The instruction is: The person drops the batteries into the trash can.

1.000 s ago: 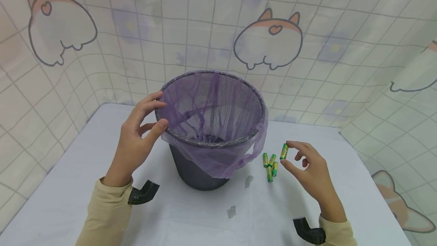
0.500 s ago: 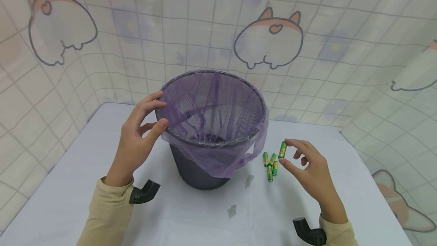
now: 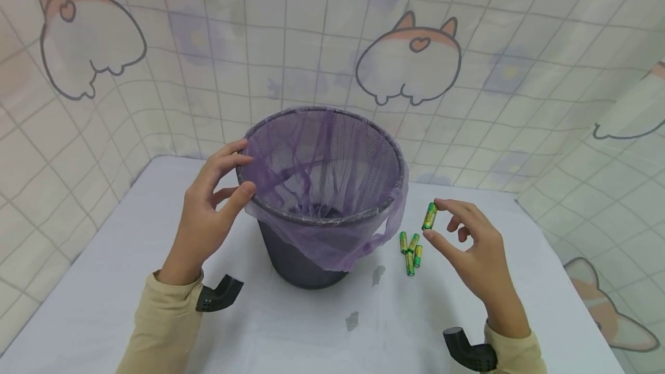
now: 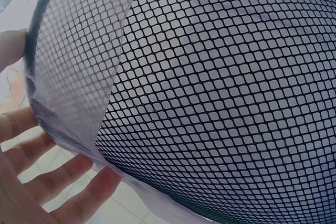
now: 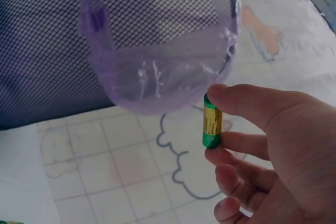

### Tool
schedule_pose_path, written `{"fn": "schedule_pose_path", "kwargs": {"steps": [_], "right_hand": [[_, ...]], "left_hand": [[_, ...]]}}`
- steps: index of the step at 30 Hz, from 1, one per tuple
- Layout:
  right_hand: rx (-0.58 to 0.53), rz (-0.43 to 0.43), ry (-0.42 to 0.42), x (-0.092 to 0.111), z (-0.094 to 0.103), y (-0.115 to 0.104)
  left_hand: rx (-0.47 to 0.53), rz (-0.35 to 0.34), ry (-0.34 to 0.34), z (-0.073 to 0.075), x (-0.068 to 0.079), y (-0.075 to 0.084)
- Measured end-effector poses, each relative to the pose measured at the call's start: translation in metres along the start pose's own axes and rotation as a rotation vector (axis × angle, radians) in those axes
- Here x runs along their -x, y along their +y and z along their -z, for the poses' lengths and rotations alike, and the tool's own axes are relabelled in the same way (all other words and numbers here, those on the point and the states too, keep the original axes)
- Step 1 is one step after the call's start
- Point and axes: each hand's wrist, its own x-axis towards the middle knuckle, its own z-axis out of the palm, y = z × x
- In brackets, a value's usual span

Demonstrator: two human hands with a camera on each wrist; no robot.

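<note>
A dark mesh wastebasket [image 3: 283, 253] with a purple plastic liner [image 3: 332, 247] folded over its rim stands upright on the white table. My left hand [image 3: 210, 206] holds the left side of the rim, its thumb and fingers spread along it; the left wrist view shows the fingertips [image 4: 107, 179] against the lined edge. Right of the basket, my right hand [image 3: 467, 247] pinches a green and yellow battery [image 3: 430, 216] between thumb and finger, above the table. The right wrist view shows this battery [image 5: 212, 121] below the liner. Several similar batteries [image 3: 410, 264] lie close together nearby.
The white table [image 3: 291, 333] carries two small grey patches [image 3: 352, 321]. Behind it and at both sides hangs a checked curtain [image 3: 312, 33] with cartoon dog prints. A black curved piece [image 3: 220, 294] sits at each wrist.
My right hand has lifted slightly with the battery, a little away from the other batteries. My left hand stays at the rim, and the basket has not moved.
</note>
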Motion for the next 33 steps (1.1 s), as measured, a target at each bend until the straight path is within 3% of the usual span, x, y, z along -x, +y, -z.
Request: {"fn": "schedule_pose_path", "kwargs": {"steps": [13,27,33], "right_hand": [[-0.065,0.099,0.071,-0.012,0.002,-0.029],[-0.208,0.118,0.084,-0.022,0.0,-0.049],[-0.218,0.102,0.091,-0.029,-0.003,-0.054]], "left_hand": [[0.009,-0.009,0.01,0.002,-0.003,-0.001],[-0.001,-0.008,0.005,-0.001,-0.002,-0.002],[0.012,0.0,0.005,0.0,-0.002,-0.001]]}}
